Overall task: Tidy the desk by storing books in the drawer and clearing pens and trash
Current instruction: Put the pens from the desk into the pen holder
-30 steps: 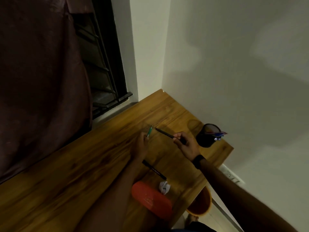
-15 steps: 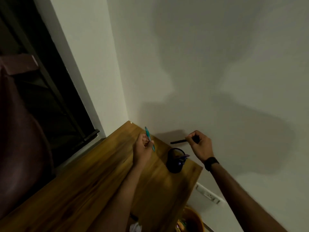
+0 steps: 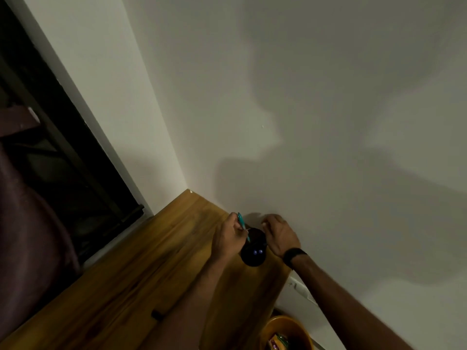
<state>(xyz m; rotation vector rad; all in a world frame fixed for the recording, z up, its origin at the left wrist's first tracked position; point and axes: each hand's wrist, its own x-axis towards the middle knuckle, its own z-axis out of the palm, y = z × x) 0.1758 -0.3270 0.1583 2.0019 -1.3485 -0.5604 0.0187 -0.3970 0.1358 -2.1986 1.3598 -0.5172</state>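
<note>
**Black pen's gone in, teal one is next**

So half a second back the right hand (image 3: 279, 234) was pinching a black pen above the cup; now that pen isn't in it anymore and the fingers hang loose and relaxed right over the far rim of the dark pen cup (image 3: 253, 250). My guess is it dropped in, though the cup's inside is too dark to actually spot it. The view has also tipped further up the wall.

The teal pen (image 3: 243, 226) sits low in the middle of the frame, gripped in the curled fingers of the left hand (image 3: 228, 239), tip angled down toward the cup mouth, just beside the rim. Looks like it goes in next.

The cup stands near the right end of the wooden desk (image 3: 141, 281), close to the wall. Something small and dark (image 3: 157, 314) pokes out beside the left forearm lower down, maybe another pen, can't tell. An orange bin (image 3: 288, 327) with some wrappers sits at the bottom edge, below the desk, so trash probably heads there later.
</note>
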